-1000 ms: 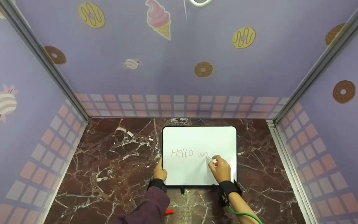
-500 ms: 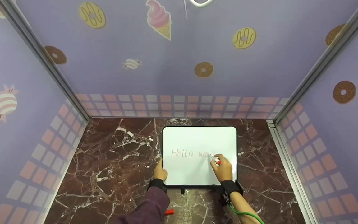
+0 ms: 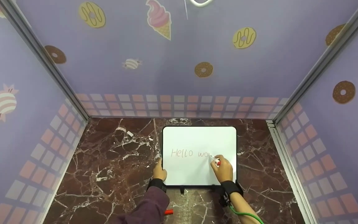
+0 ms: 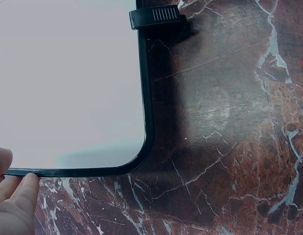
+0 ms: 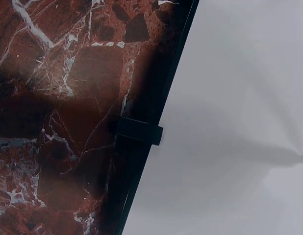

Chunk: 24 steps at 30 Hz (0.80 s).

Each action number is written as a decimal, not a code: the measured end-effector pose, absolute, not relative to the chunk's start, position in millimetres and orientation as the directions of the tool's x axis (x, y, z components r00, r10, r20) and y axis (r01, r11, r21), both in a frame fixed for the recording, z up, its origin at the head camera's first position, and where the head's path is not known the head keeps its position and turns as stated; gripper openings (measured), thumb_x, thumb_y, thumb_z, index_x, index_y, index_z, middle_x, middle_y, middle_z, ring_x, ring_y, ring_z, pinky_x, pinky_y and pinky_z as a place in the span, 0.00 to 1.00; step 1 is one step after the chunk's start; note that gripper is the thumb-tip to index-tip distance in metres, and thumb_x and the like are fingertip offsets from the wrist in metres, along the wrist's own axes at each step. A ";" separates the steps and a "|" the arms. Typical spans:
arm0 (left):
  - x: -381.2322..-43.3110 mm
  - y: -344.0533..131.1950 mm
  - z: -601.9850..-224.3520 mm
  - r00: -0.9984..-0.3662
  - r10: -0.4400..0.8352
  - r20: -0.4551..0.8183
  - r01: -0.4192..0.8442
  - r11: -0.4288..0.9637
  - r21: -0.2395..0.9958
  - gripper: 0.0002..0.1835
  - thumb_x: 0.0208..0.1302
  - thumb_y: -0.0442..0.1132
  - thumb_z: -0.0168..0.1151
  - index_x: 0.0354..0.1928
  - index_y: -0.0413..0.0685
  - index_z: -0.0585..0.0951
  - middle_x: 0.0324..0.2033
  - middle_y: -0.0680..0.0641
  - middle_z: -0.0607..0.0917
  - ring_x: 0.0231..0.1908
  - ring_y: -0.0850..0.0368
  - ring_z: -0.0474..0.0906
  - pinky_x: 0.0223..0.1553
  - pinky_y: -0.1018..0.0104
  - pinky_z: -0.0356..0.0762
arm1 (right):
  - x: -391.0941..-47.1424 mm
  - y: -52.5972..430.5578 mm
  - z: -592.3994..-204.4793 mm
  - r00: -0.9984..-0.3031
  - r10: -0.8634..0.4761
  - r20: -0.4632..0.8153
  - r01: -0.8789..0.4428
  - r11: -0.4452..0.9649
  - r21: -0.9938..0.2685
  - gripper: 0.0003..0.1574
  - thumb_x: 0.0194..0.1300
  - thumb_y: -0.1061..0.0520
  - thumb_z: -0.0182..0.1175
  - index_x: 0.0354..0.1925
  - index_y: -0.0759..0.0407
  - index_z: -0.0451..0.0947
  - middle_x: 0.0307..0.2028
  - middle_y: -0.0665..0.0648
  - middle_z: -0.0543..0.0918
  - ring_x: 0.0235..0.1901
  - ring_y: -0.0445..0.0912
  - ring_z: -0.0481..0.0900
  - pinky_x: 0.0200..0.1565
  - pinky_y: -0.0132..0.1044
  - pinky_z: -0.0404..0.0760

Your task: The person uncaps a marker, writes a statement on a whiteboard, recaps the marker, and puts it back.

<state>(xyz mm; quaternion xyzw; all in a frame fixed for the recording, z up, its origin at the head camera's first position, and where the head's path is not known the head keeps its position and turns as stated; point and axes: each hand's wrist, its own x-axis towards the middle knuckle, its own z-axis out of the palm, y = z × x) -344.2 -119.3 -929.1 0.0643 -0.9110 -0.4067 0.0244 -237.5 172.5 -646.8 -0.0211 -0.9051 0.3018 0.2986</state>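
One word (image 3: pixel 202 154) after "Hello" (image 3: pixel 182 153) seems part-written in red with a slim marker (image 3: pixel 218 162), gripped by the right hand (image 3: pixel 224 170) at four o'clock on the whiteboard (image 3: pixel 191 171); for the next stroke, light, steady pressure is called for. The whiteboard, smooth and rimmed in rounded black, is pinched at eight o'clock by the left hand (image 3: pixel 159 173) and is set at six o'clock on the white-veined, marble-patterned tabletop (image 3: pixel 123 174).
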 end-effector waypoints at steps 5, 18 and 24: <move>-298.3 -104.7 -799.9 -0.988 -0.145 -0.054 -0.135 0.637 0.759 0.36 0.54 0.24 0.45 0.68 0.46 0.60 0.59 0.33 0.73 0.52 0.35 0.74 0.54 0.47 0.73 | -237.1 173.5 -648.3 -0.824 0.216 0.524 -0.138 0.820 -0.555 0.09 0.45 0.59 0.62 0.30 0.60 0.79 0.14 0.54 0.76 0.16 0.47 0.73 0.22 0.42 0.71; -316.1 -111.3 -859.7 -0.991 -0.137 0.009 -0.084 0.657 0.749 0.37 0.54 0.25 0.45 0.69 0.49 0.59 0.61 0.38 0.72 0.55 0.39 0.74 0.53 0.51 0.74 | -240.2 180.0 -643.6 -0.802 0.271 0.532 -0.120 0.800 -0.588 0.11 0.47 0.60 0.61 0.33 0.62 0.79 0.19 0.59 0.78 0.20 0.49 0.73 0.24 0.45 0.72; -307.3 -108.8 -840.4 -0.990 -0.140 0.025 -0.074 0.656 0.751 0.37 0.54 0.25 0.45 0.69 0.51 0.59 0.61 0.39 0.73 0.55 0.40 0.74 0.54 0.53 0.74 | -242.4 182.8 -643.1 -0.784 0.286 0.552 -0.127 0.795 -0.593 0.11 0.46 0.60 0.61 0.33 0.62 0.79 0.20 0.61 0.79 0.21 0.52 0.75 0.25 0.48 0.73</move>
